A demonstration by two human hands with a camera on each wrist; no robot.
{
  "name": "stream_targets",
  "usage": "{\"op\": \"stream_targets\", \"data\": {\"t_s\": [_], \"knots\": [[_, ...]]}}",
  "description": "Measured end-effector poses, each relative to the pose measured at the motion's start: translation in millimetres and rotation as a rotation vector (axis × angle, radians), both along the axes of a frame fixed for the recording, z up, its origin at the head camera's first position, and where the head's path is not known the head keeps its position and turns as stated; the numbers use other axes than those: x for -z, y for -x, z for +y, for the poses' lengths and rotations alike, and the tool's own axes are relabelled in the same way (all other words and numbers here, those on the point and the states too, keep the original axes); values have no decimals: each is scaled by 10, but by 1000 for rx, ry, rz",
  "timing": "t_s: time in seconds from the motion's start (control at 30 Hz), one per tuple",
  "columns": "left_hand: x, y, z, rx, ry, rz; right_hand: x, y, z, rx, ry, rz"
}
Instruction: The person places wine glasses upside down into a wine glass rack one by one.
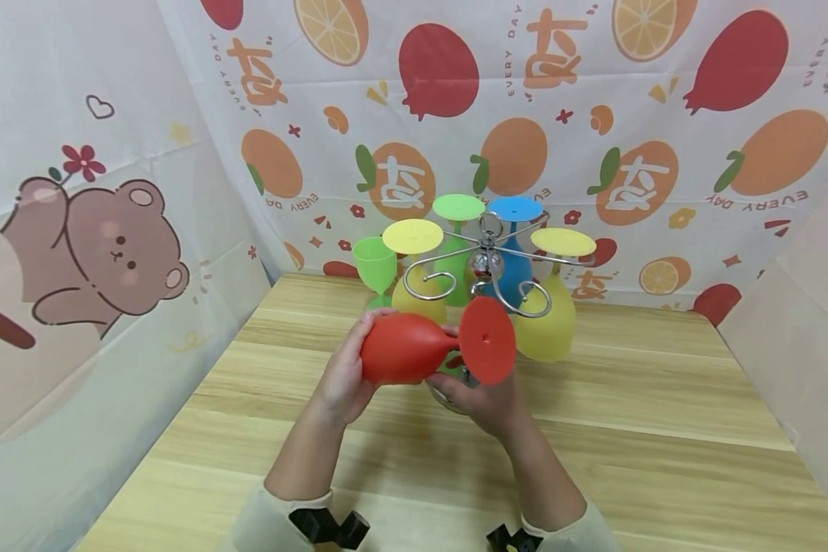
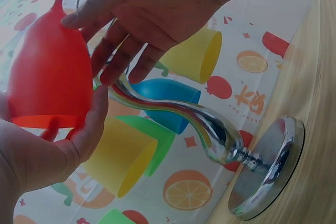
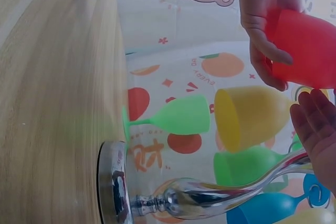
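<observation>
A red plastic goblet (image 1: 403,349) lies sideways in the air before a chrome goblet rack (image 1: 486,262), its foot towards the right. My left hand (image 1: 348,372) grips the bowl near its rim, fingers curled round it in the right wrist view. My right hand (image 1: 486,402) is by the stem and foot; the left wrist view shows its fingers (image 2: 115,51) loosely extended, one fingertip at the bowl's narrow end. Upside down on the rack hang a yellow goblet (image 1: 414,287), a green goblet (image 1: 455,264), a blue goblet (image 1: 514,268) and another yellow goblet (image 1: 548,322).
On the wooden table (image 1: 635,429), a light green goblet (image 1: 375,264) stands upright behind the rack's left side. The rack rises on a curved chrome stem (image 2: 210,124) from a round base (image 2: 270,169). Printed cloth (image 1: 441,69) hangs at the back and sides.
</observation>
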State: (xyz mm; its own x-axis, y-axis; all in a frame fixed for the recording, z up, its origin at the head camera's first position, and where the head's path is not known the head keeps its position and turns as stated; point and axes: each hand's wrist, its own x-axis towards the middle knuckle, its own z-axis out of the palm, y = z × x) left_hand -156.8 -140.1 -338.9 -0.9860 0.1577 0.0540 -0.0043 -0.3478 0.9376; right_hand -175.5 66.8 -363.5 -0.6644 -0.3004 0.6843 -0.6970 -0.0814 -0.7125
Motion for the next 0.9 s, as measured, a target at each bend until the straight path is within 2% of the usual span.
{"op": "stream_targets", "data": {"t_s": [0.3,0.6,0.9], "knots": [[17,46,-75,106,4,58,-24,-5,-2,2,3,8],[41,77,-117,233,-56,186,-53,-11,-2,-42,82,26],[71,93,-116,296,-77,227,-62,-36,31,-23,54,24]]}}
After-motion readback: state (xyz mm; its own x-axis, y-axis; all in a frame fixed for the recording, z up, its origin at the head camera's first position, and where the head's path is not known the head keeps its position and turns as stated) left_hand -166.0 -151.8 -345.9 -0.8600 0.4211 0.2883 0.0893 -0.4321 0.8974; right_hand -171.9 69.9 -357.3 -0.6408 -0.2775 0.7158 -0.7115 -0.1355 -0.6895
